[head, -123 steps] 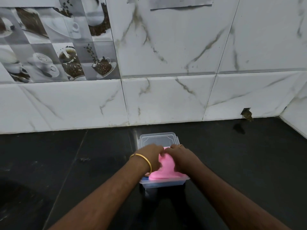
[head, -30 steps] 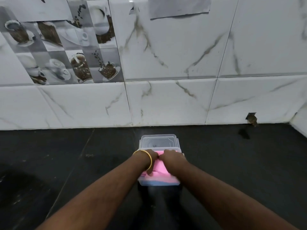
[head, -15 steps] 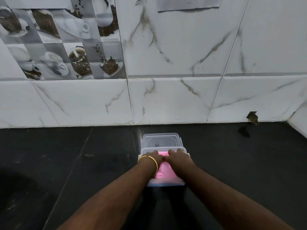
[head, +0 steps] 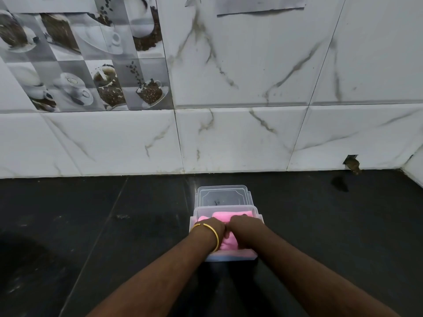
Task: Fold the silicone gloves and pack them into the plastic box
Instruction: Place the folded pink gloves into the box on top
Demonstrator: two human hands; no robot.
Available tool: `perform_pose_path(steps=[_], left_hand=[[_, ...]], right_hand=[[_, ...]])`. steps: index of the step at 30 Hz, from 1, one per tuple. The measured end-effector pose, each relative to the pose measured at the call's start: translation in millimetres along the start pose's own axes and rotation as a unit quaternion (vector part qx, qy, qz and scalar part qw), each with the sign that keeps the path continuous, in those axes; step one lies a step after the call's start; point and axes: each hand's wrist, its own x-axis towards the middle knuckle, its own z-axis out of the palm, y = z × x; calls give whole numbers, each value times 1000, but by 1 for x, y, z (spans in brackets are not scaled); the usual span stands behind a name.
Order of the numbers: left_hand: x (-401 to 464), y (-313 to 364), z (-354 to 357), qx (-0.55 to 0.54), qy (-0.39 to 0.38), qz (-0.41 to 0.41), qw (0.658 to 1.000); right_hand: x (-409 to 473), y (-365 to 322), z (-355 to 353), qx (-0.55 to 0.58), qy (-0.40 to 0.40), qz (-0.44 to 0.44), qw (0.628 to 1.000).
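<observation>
A clear plastic box (head: 225,257) sits on the black counter (head: 91,225), a short way out from the white marble-look wall tiles (head: 240,138). Pink silicone gloves (head: 229,217) lie bunched inside it, filling most of the space and showing along the far wall and between the wrists. The left hand (head: 211,231), with a thin gold bangle (head: 214,234) at the wrist, and the right hand (head: 246,229) are side by side, knuckles touching, both pressed down on the pink material. Their fingers curl under and are hidden, so whether they grip the gloves or only push on them cannot be told. The clear lid (head: 223,195) lies flat just behind the box, touching its far edge.
</observation>
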Motion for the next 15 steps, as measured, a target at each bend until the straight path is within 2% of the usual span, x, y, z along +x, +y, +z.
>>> perform_pose_path(steps=[2,6,9,11,13,15], left_hand=[[4,1,2,2,-5,-5,1000],[11,3,-4,-2,-41,-16,999],[11,1,-12,-35,-77,-1,996],[8,-5,-21,-45,-97,17,994],[6,-19,-33,-94,-95,23,991],[9,-38,-48,-212,-67,14,975]], right_hand=[[2,0,6,13,38,5,999],[3,0,8,7,52,3,999],[4,3,2,2,19,-11,1000],[5,7,-8,11,-40,-19,999],[7,15,-24,92,-66,-23,993],[10,29,-46,287,-28,-6,957]])
